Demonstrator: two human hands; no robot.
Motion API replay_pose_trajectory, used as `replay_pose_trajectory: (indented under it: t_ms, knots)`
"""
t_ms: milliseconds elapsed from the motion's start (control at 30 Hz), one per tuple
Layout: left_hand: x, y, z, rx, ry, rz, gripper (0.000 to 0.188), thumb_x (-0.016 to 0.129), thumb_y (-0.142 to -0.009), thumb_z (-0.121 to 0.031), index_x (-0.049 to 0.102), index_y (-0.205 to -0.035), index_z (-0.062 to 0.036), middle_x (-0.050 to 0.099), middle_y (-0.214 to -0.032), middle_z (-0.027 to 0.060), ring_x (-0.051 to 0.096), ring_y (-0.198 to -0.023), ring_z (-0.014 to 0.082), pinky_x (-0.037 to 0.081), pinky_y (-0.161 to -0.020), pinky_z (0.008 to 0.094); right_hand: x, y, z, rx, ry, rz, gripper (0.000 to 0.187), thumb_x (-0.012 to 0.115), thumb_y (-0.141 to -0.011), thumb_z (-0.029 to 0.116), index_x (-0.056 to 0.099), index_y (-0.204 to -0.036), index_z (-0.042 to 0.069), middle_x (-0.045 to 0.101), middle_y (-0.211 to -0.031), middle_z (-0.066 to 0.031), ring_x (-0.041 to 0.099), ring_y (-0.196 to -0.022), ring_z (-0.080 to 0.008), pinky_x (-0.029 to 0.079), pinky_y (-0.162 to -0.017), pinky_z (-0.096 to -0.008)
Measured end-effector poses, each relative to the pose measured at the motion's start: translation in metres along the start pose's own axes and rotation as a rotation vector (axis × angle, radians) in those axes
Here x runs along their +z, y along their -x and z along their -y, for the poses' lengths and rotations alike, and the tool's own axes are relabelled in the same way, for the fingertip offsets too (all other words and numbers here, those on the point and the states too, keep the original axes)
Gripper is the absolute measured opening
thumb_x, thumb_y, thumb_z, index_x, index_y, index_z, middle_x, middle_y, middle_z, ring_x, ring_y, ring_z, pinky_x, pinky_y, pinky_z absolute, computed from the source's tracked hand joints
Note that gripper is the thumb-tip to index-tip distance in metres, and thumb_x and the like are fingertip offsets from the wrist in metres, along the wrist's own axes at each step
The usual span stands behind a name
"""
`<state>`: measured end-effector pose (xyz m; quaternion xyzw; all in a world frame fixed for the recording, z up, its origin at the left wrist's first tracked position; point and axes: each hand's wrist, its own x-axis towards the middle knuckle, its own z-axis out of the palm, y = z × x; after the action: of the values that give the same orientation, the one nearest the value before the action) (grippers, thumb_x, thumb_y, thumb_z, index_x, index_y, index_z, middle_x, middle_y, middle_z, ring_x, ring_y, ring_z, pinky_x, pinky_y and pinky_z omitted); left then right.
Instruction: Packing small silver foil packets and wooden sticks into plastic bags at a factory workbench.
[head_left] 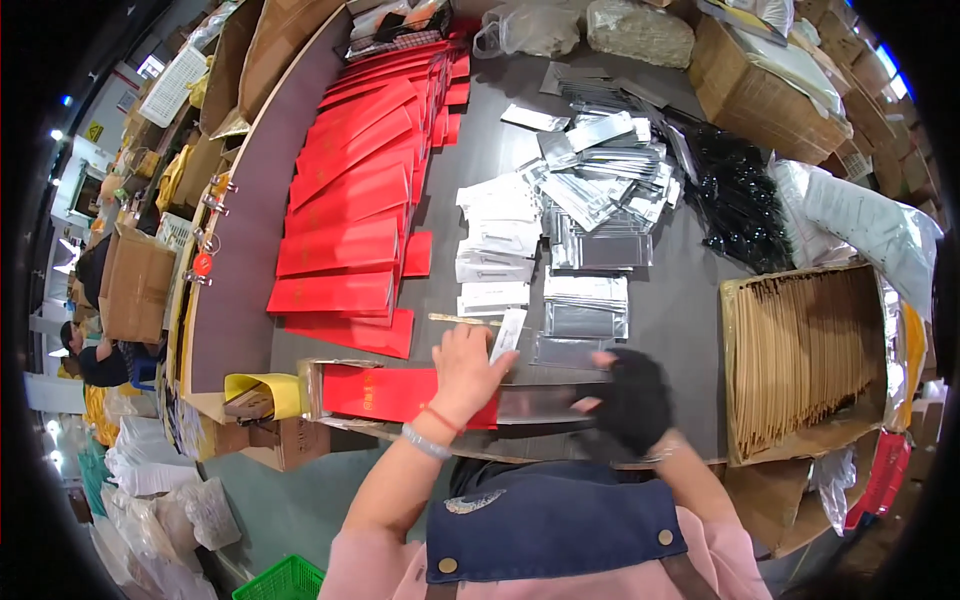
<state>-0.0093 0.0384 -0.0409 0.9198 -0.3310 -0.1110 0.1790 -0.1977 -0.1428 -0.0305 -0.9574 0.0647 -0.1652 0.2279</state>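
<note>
A red envelope (pixel 375 390) lies flat at the table's near edge. Across its right part rests my left hand (pixel 465 370), with a small white printed slip (pixel 508 335) pinched by the thumb. My right hand (pixel 635 400), in a black fingerless glove and smeared by motion, grips the right end of a flat dark grey packet (pixel 540 403). That packet's left end meets the envelope's right end; whether it is inside is hard to see. Beyond my hands lie stacks of white slips (pixel 495 245) and piled silver-grey packets (pixel 590 290).
Fanned red envelopes (pixel 340 240) line the left side. A carton of brown card pieces (pixel 805 360) stands at right, below a heap of black glossy packets (pixel 740 190). Taped cartons (pixel 765 90) sit at the back right. A yellow-edged box (pixel 265 395) is at the near left.
</note>
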Motion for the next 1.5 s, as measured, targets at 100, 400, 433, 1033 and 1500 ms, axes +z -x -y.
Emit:
replay_pose_trajectory:
  t_ms: [100, 400, 433, 1033, 1500]
  knots:
    - [0.008, -0.019, 0.011, 0.004, 0.008, 0.059, 0.029, 0.076, -0.076, -0.031, 0.062, -0.085, -0.0073, 0.06, -0.088, 0.0095, 0.058, -0.086, 0.0322, 0.041, -0.073, 0.0456, -0.055, 0.063, -0.055, 0.561, 0.105, -0.306, 0.028, 0.072, -0.078, 0.015, 0.06, -0.1, 0.004, 0.061, -0.102, -0.0128, 0.059, -0.097, -0.0307, 0.047, -0.085, -0.04]
    - [0.022, -0.025, -0.026, 0.504, 0.196, 0.021, 0.02, 0.077, -0.071, -0.011, 0.061, -0.083, -0.0075, 0.057, -0.086, 0.0107, 0.055, -0.085, 0.0311, 0.046, -0.075, 0.0411, -0.103, 0.177, -0.138, 1.054, 0.306, -0.268, 0.022, 0.063, -0.085, 0.012, 0.059, -0.103, -0.001, 0.059, -0.1, -0.0157, 0.057, -0.098, -0.0322, 0.045, -0.087, -0.0408]
    - [0.024, -0.026, -0.034, 0.511, 0.19, 0.026, 0.02, 0.077, -0.071, -0.011, 0.061, -0.083, -0.0075, 0.057, -0.086, 0.0107, 0.055, -0.085, 0.0311, 0.046, -0.075, 0.0411, -0.105, 0.172, -0.136, 1.061, 0.301, -0.273, 0.022, 0.063, -0.085, 0.012, 0.059, -0.103, -0.001, 0.059, -0.1, -0.0157, 0.057, -0.098, -0.0322, 0.045, -0.087, -0.0408]
    - [-0.024, -0.011, -0.062, 0.198, 0.486, 0.321, 0.022, 0.079, -0.073, -0.015, 0.064, -0.083, -0.0026, 0.061, -0.066, 0.0099, 0.057, -0.059, 0.027, 0.048, -0.056, 0.0299, -0.13, 0.157, -0.103, 0.943, 0.39, -0.474, 0.03, 0.047, -0.099, 0.014, 0.058, -0.119, -0.005, 0.064, -0.113, -0.0198, 0.061, -0.104, -0.0314, 0.046, -0.091, -0.0406]
    - [-0.016, 0.054, -0.012, 0.45, 0.058, 0.087, 0.071, 0.086, -0.057, -0.02, 0.059, -0.121, -0.0073, 0.054, -0.121, 0.0103, 0.046, -0.117, 0.0324, 0.038, -0.098, 0.0451, 0.013, 0.041, -0.021, 0.053, -0.191, 0.084, 0.025, 0.068, -0.082, 0.02, 0.069, -0.107, 0.018, 0.06, -0.078, -0.008, 0.058, -0.07, -0.0271, 0.048, -0.064, -0.0407]
